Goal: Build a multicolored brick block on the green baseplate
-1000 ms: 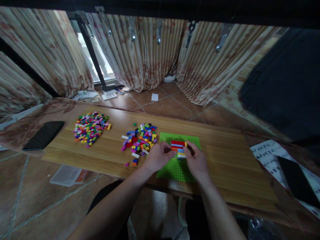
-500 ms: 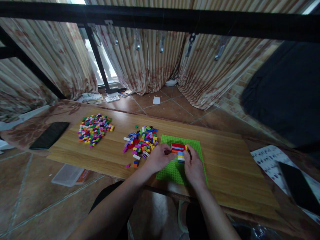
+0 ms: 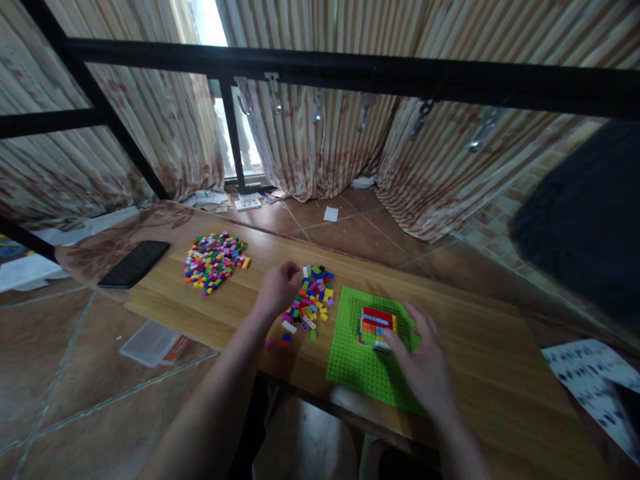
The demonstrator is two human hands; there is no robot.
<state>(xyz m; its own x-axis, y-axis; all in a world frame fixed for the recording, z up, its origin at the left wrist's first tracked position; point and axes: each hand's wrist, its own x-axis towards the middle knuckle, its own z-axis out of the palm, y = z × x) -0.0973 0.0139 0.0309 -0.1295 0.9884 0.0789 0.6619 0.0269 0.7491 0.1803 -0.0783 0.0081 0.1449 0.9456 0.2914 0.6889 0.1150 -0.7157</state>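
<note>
Wooden table (image 3: 480,347): bricks (image 3: 214,260), baseplate (image 3: 357,370), phone (image 3: 134,263)

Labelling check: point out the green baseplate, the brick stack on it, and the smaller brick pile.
green baseplate (image 3: 360,373): head view, bare near studs.
brick stack (image 3: 377,316): head view, red top layer.
smaller brick pile (image 3: 314,300): head view, pile's middle.

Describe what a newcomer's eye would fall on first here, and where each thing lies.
The green baseplate at the front of the wooden board stands out, with a small red-topped brick build on it and the right hand beside that build. The left hand is over a loose pile of coloured bricks just left of the baseplate. A denser pile lies farther left, near a black phone.
</note>
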